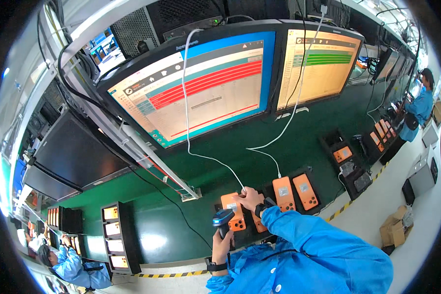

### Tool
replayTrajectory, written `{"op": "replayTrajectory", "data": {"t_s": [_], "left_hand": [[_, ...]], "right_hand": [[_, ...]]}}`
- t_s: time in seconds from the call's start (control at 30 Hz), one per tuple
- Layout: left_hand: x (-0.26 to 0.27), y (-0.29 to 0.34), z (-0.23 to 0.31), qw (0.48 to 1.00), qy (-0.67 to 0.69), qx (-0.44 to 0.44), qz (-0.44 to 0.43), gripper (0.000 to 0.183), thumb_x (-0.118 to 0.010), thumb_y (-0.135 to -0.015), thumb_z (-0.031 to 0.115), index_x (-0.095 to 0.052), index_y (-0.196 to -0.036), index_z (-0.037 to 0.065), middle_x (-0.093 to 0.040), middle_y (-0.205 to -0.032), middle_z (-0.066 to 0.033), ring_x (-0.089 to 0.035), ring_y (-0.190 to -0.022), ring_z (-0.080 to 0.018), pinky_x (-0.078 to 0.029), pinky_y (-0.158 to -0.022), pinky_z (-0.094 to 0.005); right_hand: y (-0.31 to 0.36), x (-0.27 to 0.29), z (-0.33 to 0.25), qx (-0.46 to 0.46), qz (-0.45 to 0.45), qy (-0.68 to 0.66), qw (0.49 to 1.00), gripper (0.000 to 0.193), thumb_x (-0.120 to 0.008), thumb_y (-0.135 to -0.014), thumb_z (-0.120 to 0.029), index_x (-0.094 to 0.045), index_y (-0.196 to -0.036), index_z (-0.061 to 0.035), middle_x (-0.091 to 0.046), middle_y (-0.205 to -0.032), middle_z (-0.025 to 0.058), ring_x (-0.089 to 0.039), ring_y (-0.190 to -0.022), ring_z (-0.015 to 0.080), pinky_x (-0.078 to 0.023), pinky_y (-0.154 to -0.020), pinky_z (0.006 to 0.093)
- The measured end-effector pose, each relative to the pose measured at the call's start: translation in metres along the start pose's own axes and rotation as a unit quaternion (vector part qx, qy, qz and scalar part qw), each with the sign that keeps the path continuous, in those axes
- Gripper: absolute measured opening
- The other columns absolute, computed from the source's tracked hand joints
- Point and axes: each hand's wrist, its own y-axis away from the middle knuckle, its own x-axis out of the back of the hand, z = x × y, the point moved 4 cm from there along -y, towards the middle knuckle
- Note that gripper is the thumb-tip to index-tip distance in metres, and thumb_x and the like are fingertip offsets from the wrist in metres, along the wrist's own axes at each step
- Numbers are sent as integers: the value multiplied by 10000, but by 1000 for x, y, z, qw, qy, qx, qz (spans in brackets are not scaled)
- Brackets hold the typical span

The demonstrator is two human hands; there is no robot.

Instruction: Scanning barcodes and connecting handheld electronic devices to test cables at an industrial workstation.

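Note:
My left hand (pixel 221 249) is closed round the handle of a dark handheld barcode scanner (pixel 223 217) with a blue-lit top. Its head is beside the lower left part of an orange phone (pixel 237 224), which lies back up with a white label. At that phone's top edge, my right hand (pixel 251 199) pinches the end of a white cable (pixel 211 161); whether the plug is seated is hidden by my fingers. Partly under my right wrist lies another orange phone (pixel 258 224). To the right, a labelled orange phone (pixel 283 194) has a second white cable (pixel 273 158) at its top.
Another orange phone (pixel 305 191) lies in a black tray at right. Two lit monitors (pixel 196 93) stand behind the green bench (pixel 161 220), beside a metal post (pixel 161 169). Black trays (pixel 132 240) hold phones at left. Co-workers in blue stand at far left and far right (pixel 420 108).

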Motion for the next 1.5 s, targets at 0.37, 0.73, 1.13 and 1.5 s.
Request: {"op": "replayTrajectory", "data": {"t_s": [0.37,0.73,1.13,1.5], "left_hand": [[0,-1,1,997,-74,-16,11,160,-612,-841,145,-513,-828,21,-535,-607,-19,-507,-463,-99,-394,-429,-248],[2,-3,-11,999,-26,-32,11,169,-616,-850,152,-514,-839,18,-522,-584,-16,-495,-451,-96,-392,-418,-242],[-1,1,-6,997,-71,-15,4,170,-612,-859,157,-505,-819,30,-520,-568,-14,-493,-452,-95,-388,-417,-241],[-4,1,-6,998,-55,-11,1,150,-601,-861,136,-508,-823,25,-516,-561,-17,-492,-451,-98,-387,-415,-243]], "right_hand": [[2,3,-7,2,-7,44,999,552,-799,-638,-458,-408,-584,-72,-486,-553,49,-478,-506,168,-367,-471,353],[2,3,-6,-5,-4,28,1000,551,-807,-659,-412,-360,-590,-98,-507,-581,40,-536,-571,118,-406,-502,314],[3,5,-12,-10,-10,-2,1000,567,-809,-660,-403,-339,-582,-97,-467,-553,36,-533,-569,106,-397,-482,305],[0,4,-8,0,-1,-36,999,572,-825,-647,-389,-342,-586,-90,-459,-554,19,-540,-593,80,-402,-478,287]]}}
